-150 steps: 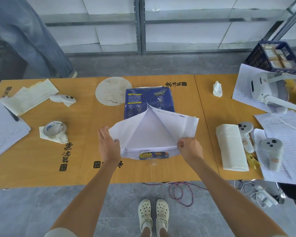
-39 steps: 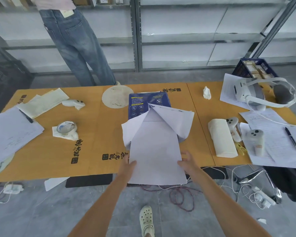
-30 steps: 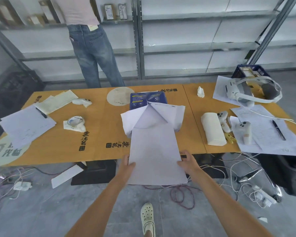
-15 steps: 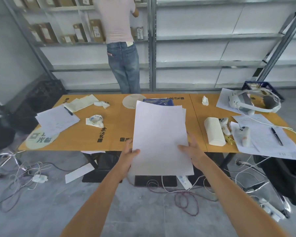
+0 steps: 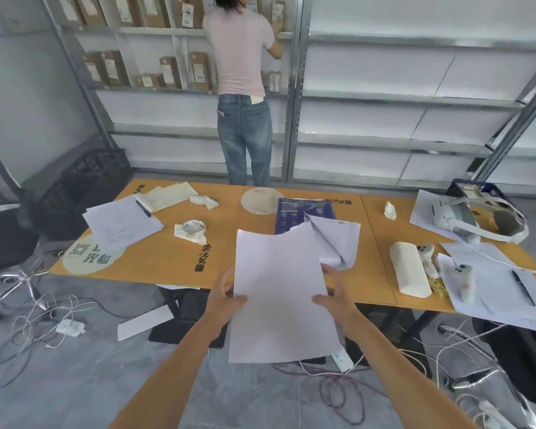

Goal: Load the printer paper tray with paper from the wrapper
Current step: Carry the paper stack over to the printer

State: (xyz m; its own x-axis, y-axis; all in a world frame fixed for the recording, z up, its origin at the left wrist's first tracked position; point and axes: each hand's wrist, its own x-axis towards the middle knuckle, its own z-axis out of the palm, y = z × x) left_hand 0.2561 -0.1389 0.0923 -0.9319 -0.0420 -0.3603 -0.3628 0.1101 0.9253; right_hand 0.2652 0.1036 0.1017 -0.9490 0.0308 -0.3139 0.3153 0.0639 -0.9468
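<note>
I hold a stack of white paper (image 5: 282,292) upright in front of me, over the near edge of the orange table (image 5: 167,258). My left hand (image 5: 226,297) grips the stack's left edge, thumb on top. At the stack's right edge is my right hand (image 5: 334,295), thumb over the sheet and fingers spread alongside. Behind the stack the blue wrapper (image 5: 304,212) lies on the table with its white flaps (image 5: 338,243) folded open. No printer or paper tray shows in this view.
A person (image 5: 242,88) stands at the shelves beyond the table. A headset (image 5: 464,218), controllers (image 5: 461,280) and a white roll (image 5: 410,274) lie at the right, loose sheets (image 5: 121,224) at the left. Cables (image 5: 44,320) cover the floor near a chair (image 5: 7,236) and a black crate (image 5: 84,187).
The paper stack has come out of the wrapper and off the table toward me. My view has risen and pulled back. My right hand's fingers have spread at the stack's edge.
</note>
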